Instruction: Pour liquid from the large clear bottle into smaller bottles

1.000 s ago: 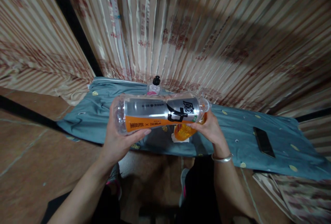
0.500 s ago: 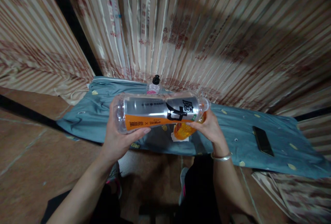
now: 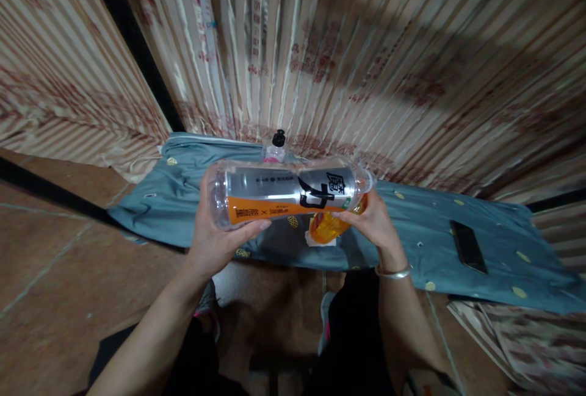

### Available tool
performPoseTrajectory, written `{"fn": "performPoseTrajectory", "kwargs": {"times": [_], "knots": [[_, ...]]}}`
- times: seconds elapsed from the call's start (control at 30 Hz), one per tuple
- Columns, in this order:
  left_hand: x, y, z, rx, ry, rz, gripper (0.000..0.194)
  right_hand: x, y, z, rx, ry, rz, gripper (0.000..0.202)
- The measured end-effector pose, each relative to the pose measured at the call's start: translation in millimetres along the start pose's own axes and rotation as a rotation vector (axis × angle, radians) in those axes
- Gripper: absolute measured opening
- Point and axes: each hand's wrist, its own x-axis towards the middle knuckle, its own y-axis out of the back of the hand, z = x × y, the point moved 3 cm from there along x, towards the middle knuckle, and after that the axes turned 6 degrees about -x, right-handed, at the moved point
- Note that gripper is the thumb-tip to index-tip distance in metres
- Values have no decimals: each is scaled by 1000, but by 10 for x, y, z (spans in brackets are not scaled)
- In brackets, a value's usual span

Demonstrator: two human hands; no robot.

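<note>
Labelled bottle (image 3: 288, 191) lies sideways in mid-air, its pose nearly unchanged, which suggests a steady hold; our left hand (image 3: 213, 237), part-open, wraps its base; our right hand (image 3: 379, 225) curls around the orange bottle (image 3: 326, 228) close to the blue cloth's (image 3: 167, 201) near edge; a phone (image 3: 468, 246) lies towards its right end; pleated curtains (image 3: 284, 60) hang behind, above brown floor (image 3: 41, 268).

Wears black trousers (image 3: 354, 329), greyish shoes (image 3: 325, 318) with bright pink accents, and a smooth, shiny silver bangle (image 3: 392, 273) around the right wrist, both forearms bare.
</note>
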Motion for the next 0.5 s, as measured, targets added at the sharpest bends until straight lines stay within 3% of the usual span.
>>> {"fn": "performPoseTrajectory", "kwargs": {"times": [0.5], "knots": [[13,12,-51,-7,-148,-46,102,8,-8,42,-3,-15,-2,87]]}}
